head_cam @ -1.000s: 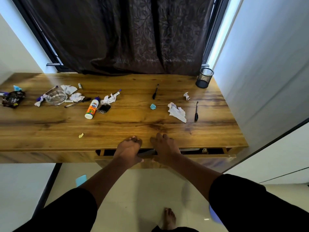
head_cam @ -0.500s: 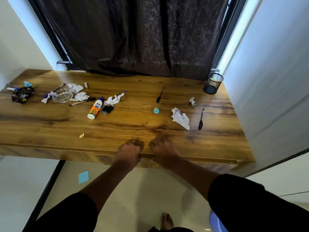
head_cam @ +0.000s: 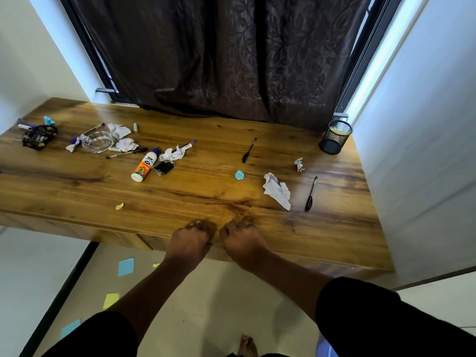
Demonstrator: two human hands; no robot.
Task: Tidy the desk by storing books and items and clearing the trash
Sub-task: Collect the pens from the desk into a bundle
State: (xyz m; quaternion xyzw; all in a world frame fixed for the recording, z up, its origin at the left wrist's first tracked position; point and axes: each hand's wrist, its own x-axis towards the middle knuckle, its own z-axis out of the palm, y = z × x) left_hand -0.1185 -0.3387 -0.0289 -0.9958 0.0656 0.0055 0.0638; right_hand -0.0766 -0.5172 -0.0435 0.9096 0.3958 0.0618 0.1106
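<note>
The wooden desk (head_cam: 77,184) carries scattered clutter. My left hand (head_cam: 189,240) and my right hand (head_cam: 242,242) sit side by side at the desk's front edge, over the closed drawer front (head_cam: 159,244). Their fingers are curled onto the desk top and hold nothing. Crumpled white paper (head_cam: 277,190) and a black pen (head_cam: 311,193) lie to the right. A small teal paper ball (head_cam: 239,175), a white scrap (head_cam: 298,164) and another black pen (head_cam: 248,153) lie further back. A glue bottle (head_cam: 143,168) lies left of centre.
At the far left are a glass bowl (head_cam: 99,143), tissues (head_cam: 123,145), several pens and a dark snack wrapper (head_cam: 38,136). A black mesh pen cup (head_cam: 334,137) stands at the back right corner. Sticky notes (head_cam: 125,266) lie on the floor. A white wall borders the right side.
The open drawer under the desk has slid shut. Both hands moved forward with it and now sit at the desk's front edge. The view has shifted closer.
</note>
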